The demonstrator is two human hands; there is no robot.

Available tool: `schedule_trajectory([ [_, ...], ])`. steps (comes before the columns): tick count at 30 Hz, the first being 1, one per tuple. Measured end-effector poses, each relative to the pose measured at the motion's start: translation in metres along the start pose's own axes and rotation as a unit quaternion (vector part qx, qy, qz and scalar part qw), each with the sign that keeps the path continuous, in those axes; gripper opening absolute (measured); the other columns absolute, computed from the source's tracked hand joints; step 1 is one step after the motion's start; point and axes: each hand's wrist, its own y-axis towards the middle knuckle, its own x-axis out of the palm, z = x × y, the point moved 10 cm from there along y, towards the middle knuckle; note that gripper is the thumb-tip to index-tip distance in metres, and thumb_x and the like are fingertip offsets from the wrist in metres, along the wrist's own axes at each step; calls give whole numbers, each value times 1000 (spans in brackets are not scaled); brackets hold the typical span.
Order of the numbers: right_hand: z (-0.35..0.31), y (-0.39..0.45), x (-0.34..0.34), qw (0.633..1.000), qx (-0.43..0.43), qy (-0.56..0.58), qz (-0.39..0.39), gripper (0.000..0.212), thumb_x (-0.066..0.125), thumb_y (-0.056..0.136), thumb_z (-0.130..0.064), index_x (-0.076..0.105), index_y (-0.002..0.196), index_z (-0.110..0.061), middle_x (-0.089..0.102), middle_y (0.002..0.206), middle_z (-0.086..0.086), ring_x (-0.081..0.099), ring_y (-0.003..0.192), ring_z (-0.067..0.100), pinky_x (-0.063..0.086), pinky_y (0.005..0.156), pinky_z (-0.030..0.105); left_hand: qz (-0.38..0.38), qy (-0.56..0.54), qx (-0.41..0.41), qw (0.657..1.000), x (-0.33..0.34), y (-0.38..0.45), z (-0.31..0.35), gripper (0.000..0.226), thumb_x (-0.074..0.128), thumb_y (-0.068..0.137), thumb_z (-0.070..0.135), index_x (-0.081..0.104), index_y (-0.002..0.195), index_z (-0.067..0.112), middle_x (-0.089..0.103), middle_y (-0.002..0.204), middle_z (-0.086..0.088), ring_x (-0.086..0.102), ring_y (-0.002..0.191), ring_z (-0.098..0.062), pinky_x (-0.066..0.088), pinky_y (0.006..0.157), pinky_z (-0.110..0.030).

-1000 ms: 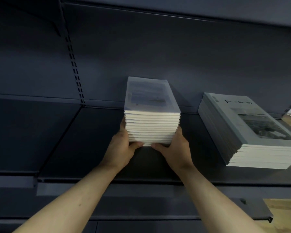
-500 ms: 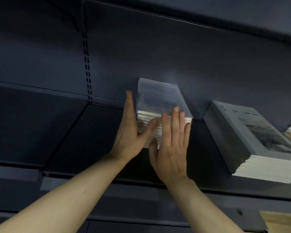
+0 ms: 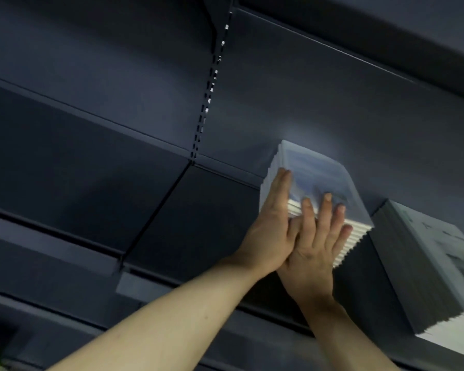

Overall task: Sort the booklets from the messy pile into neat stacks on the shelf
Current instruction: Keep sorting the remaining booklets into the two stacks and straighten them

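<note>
the left hand [image 3: 272, 228] lies flat with straight fingers against the left side of the booklet stack [image 3: 330, 183], and the right hand [image 3: 316, 242], fingers spread, presses its front edge. the stack stands on the dark shelf [image 3: 198, 210] near the back wall. a second stack [image 3: 434, 263] sits just beside it toward the shelf's right end.

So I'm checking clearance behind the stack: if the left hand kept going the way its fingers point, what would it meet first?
Probably the shelf's back panel. The left hand lies flat along the booklet stack, fingers aimed at the rear; depth is unclear.
</note>
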Motion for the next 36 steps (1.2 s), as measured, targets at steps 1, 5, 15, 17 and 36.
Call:
schedule_trajectory([
  [1, 1, 0, -1, 1000, 4, 5, 3, 85, 44, 90, -47, 1, 157, -19, -16, 166, 3, -17, 152, 32, -15, 120, 51, -12, 1, -3, 1000, -1, -1, -1, 77, 51, 100, 19, 0, 157, 29, -1, 164, 14, 12, 149, -4, 22, 121, -37],
  [5, 0, 3, 0, 1000, 15, -1, 13, 88, 48, 86, -53, 7, 155, -18, -8, 166, 8, -13, 152, 33, -12, 121, 53, -88, -17, -3, 996, -2, -7, -8, 81, 50, 101, 32, -10, 156, 32, -12, 162, 20, -3, 148, 3, 10, 123, -29],
  [15, -46, 18, -23, 994, 68, -37, 76, 84, 57, 85, -43, 21, 151, -8, 7, 163, 24, -2, 153, 37, -6, 122, 51, -110, -177, -71, 975, -32, 19, -61, 64, 25, 98, 62, 4, 155, 42, 5, 161, 23, 17, 145, 4, 18, 121, -35],
  [17, -42, 26, -16, 990, 96, -53, 83, 83, 54, 88, -46, 17, 154, -10, 5, 165, 20, -4, 153, 35, -5, 121, 55, -104, -185, -113, 971, -30, 45, -68, 66, 26, 101, 55, -5, 156, 33, -15, 162, 16, -8, 147, -1, 0, 122, -33],
  [36, -27, 20, 5, 987, 111, -50, 107, 92, 57, 80, -43, 10, 153, -11, 4, 164, 12, -7, 153, 29, -4, 119, 61, -42, -208, -155, 965, 17, 91, -100, 58, 14, 105, 47, -6, 156, 27, -8, 163, 10, -3, 150, -6, 0, 123, -32],
])
